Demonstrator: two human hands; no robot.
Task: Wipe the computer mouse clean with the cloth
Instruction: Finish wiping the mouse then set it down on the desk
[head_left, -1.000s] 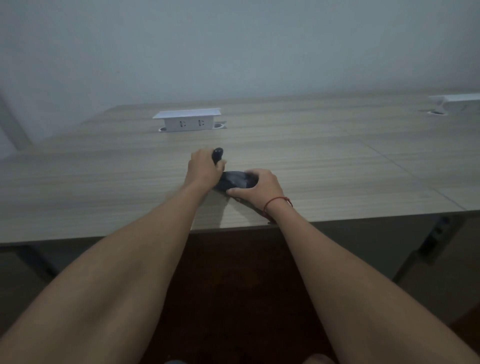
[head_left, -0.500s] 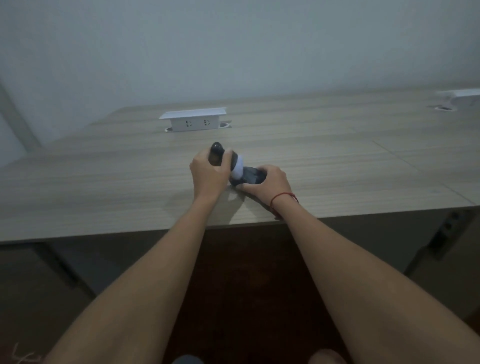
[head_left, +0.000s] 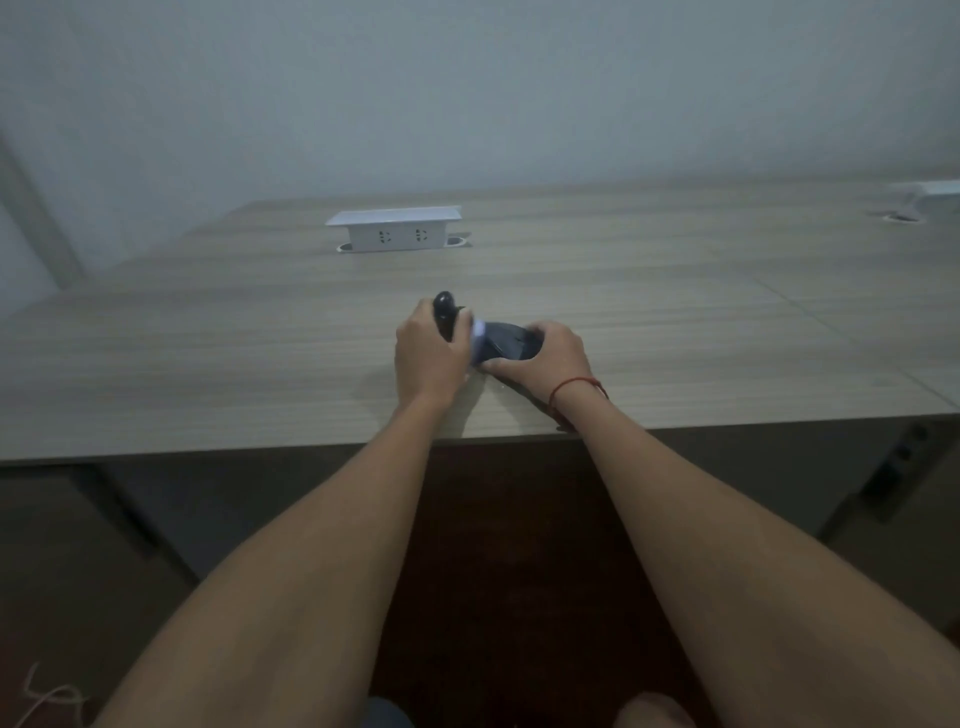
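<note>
1. Head view: dark computer mouse (head_left: 444, 312) sits in the left hand (head_left: 427, 358), raised off the desk, nose pointing up and away; only its top end shows above the fingers.
2. Left hand is curled tight around the mouse body, knuckles toward the camera, thumb side facing the other hand.
3. Pale bit of cloth (head_left: 478, 338) shows between the two hands, touching the left hand's thumb side. Can't tell how much of the cloth is bunched behind it.
4. Right hand (head_left: 540, 364) is closed around a dark rounded object (head_left: 511, 343), fingers wrapped over its far side, thumb along the near edge. Too dim and blurred to say what it is: could be dark cloth or something else.
5. Right hand rests low, at or on the desk surface; the two hands are touching or just beside each other.
6. Red string bracelet (head_left: 574, 387) on the right wrist.
7. Both hands are over the wooden desk (head_left: 208, 364), near its front edge, roughly centre of frame.
8. White pop-up socket box (head_left: 395, 231) stands farther back on the desk, well apart from the hands.
9. Second white box (head_left: 935, 189) at far right, cut off by the frame edge.
</note>
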